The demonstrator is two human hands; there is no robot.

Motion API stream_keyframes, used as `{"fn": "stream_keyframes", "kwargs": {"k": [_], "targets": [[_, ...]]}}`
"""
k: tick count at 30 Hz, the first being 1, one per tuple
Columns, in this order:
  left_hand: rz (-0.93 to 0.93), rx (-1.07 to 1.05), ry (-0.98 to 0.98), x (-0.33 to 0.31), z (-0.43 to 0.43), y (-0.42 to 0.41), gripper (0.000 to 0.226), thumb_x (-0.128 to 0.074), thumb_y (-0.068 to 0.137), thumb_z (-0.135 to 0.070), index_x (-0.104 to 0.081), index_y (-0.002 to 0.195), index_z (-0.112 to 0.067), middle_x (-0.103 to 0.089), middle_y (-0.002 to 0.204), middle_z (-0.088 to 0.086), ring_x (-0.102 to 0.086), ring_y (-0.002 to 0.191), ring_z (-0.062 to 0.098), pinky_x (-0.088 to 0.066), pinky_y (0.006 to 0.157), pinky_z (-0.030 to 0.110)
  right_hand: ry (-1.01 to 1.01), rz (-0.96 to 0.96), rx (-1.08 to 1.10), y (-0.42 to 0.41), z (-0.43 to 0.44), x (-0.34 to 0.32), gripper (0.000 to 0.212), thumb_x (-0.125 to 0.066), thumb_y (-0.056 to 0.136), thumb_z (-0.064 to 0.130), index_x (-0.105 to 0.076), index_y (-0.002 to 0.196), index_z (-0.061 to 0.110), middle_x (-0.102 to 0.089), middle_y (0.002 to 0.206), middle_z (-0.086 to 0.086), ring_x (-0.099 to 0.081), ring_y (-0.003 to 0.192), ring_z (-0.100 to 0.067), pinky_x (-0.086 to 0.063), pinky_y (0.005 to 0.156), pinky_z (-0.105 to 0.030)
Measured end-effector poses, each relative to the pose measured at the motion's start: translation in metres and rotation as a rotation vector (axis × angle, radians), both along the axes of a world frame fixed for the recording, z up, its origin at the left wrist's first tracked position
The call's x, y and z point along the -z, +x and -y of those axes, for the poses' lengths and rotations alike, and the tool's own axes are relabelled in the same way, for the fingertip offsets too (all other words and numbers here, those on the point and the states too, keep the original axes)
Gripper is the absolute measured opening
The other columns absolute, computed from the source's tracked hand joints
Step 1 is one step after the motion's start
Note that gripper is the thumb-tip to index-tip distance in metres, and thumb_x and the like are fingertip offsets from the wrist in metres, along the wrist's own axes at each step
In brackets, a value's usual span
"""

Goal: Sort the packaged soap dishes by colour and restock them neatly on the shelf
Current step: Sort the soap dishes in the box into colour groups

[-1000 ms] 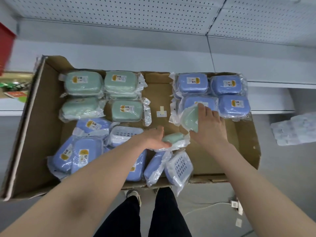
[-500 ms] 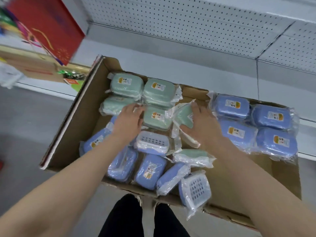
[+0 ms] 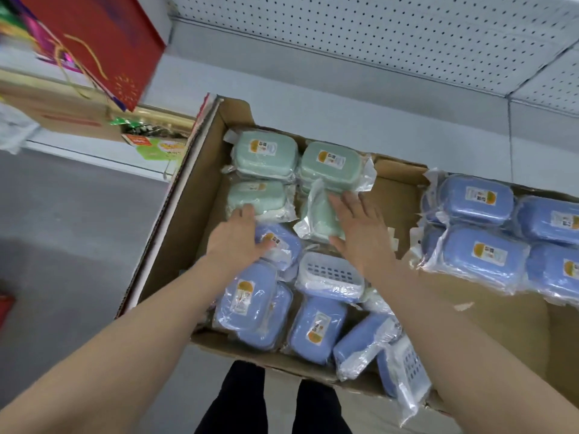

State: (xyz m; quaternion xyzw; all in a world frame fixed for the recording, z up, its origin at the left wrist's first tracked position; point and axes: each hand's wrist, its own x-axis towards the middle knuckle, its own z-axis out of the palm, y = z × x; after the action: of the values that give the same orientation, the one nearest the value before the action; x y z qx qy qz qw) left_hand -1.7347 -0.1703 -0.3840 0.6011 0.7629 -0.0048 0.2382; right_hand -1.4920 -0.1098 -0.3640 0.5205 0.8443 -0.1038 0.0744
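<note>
A cardboard box (image 3: 185, 195) holds soap dishes in clear plastic bags. Green ones sit at its back left (image 3: 266, 153) (image 3: 332, 161) (image 3: 253, 197). My right hand (image 3: 360, 227) rests with spread fingers on another green dish (image 3: 316, 217), which lies tilted in front of them. My left hand (image 3: 238, 239) reaches forward with straight fingers that touch the front-left green dish, its thumb over a blue dish (image 3: 279, 242). Blue dishes are stacked at the right (image 3: 476, 198) (image 3: 482, 255). Several loose blue ones (image 3: 247, 299) (image 3: 316, 327) lie at the front, one bottom-up showing a white grid (image 3: 329, 274).
The box sits against a white shelf with a pegboard back (image 3: 376, 36). A red gift bag (image 3: 94, 36) and another carton (image 3: 62, 117) stand on the shelf at the left. Grey floor (image 3: 62, 214) lies left of the box. My legs (image 3: 244, 399) are below the box's front edge.
My right hand has carried the green dish leftward and set it down in front of the green group. My left hand has slid forward to the front-left green dish. The view has swung left.
</note>
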Motion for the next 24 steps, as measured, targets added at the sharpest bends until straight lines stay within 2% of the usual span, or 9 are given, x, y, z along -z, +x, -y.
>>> {"fn": "stream_keyframes", "kwargs": {"k": [2, 4, 5, 7, 10, 13, 17, 21, 24], "targets": [[-0.062, 0.058, 0.012, -0.004, -0.001, -0.011, 0.062, -0.064, 0.083, -0.052, -0.038, 0.126, -0.016, -0.057, 0.114, 0.011, -0.062, 0.096, 0.035, -0.049, 0.076, 0.040, 0.128, -0.079, -0.042, 0.000, 0.009, -0.006, 0.069, -0.078, 0.074, 0.023, -0.050, 0.137, 0.014, -0.048, 0.140, -0.015, -0.044, 0.130, -0.038, -0.037, 0.106, -0.050], [-0.165, 0.109, 0.118, -0.005, -0.002, -0.020, 0.056, -0.070, 0.080, -0.046, -0.046, 0.122, -0.017, -0.054, 0.109, 0.011, -0.060, 0.092, 0.033, -0.049, 0.067, 0.038, 0.259, -0.153, -0.106, 0.002, 0.025, -0.007, 0.042, -0.072, 0.080, 0.025, -0.061, 0.117, 0.011, -0.057, 0.120, -0.014, -0.053, 0.110, -0.034, -0.047, 0.094, -0.046], [-0.209, 0.159, 0.194, -0.003, -0.004, -0.024, 0.055, -0.075, 0.076, -0.041, -0.051, 0.120, -0.017, -0.053, 0.109, 0.011, -0.056, 0.092, 0.032, -0.049, 0.066, 0.038, 0.276, -0.179, -0.153, 0.003, 0.035, -0.006, 0.030, -0.067, 0.085, 0.029, -0.063, 0.108, 0.011, -0.058, 0.110, -0.011, -0.054, 0.101, -0.031, -0.048, 0.086, -0.043], [-0.206, 0.264, 0.337, 0.001, -0.011, -0.030, 0.058, -0.080, 0.070, -0.030, -0.056, 0.122, -0.021, -0.050, 0.115, 0.012, -0.050, 0.101, 0.032, -0.050, 0.075, 0.041, 0.231, -0.192, -0.229, 0.001, 0.054, 0.001, 0.025, -0.061, 0.089, 0.036, -0.065, 0.097, 0.013, -0.061, 0.096, -0.006, -0.055, 0.089, -0.028, -0.046, 0.076, -0.038], [-0.135, 0.348, 0.270, 0.007, -0.025, -0.031, 0.068, -0.070, 0.078, -0.036, -0.041, 0.140, -0.029, -0.040, 0.138, 0.014, -0.040, 0.125, 0.038, -0.042, 0.099, 0.053, 0.170, -0.144, -0.244, -0.017, 0.067, 0.014, 0.032, -0.065, 0.084, 0.039, -0.067, 0.103, 0.014, -0.064, 0.098, -0.003, -0.058, 0.090, -0.026, -0.047, 0.076, -0.036], [-0.043, 0.259, 0.103, 0.016, -0.040, -0.039, 0.067, -0.055, 0.091, -0.046, -0.028, 0.149, -0.028, -0.031, 0.148, 0.019, -0.037, 0.128, 0.043, -0.038, 0.103, 0.053, 0.156, -0.108, -0.208, -0.050, 0.059, 0.016, 0.044, -0.075, 0.077, 0.035, -0.067, 0.111, 0.009, -0.065, 0.104, -0.007, -0.059, 0.096, -0.029, -0.049, 0.079, -0.037], [0.059, 0.272, -0.013, 0.022, -0.056, -0.059, 0.064, -0.053, 0.094, -0.044, -0.022, 0.150, -0.040, -0.024, 0.152, 0.018, -0.036, 0.130, 0.043, -0.034, 0.107, 0.049, 0.068, 0.025, -0.175, -0.087, 0.043, 0.028, 0.067, -0.075, 0.072, 0.053, -0.063, 0.118, 0.005, -0.065, 0.113, -0.012, -0.052, 0.118, -0.035, -0.041, 0.102, -0.045], [0.062, 0.296, -0.015, 0.020, -0.070, -0.066, 0.065, -0.066, 0.086, -0.040, -0.034, 0.142, -0.044, -0.034, 0.145, 0.014, -0.045, 0.120, 0.043, -0.038, 0.103, 0.050, 0.007, 0.061, -0.147, -0.094, 0.037, 0.040, 0.084, -0.075, 0.065, 0.063, -0.059, 0.126, 0.007, -0.071, 0.106, -0.012, -0.051, 0.124, -0.036, -0.025, 0.112, -0.045], [-0.014, 0.310, 0.093, 0.017, -0.065, -0.065, 0.064, -0.075, 0.080, -0.025, -0.046, 0.136, -0.036, -0.033, 0.142, 0.015, -0.041, 0.119, 0.042, -0.035, 0.104, 0.050, -0.024, 0.029, -0.177, -0.087, 0.043, 0.041, 0.085, -0.083, 0.059, 0.054, -0.059, 0.130, 0.013, -0.072, 0.107, -0.008, -0.051, 0.125, -0.036, -0.029, 0.111, -0.046]]}}
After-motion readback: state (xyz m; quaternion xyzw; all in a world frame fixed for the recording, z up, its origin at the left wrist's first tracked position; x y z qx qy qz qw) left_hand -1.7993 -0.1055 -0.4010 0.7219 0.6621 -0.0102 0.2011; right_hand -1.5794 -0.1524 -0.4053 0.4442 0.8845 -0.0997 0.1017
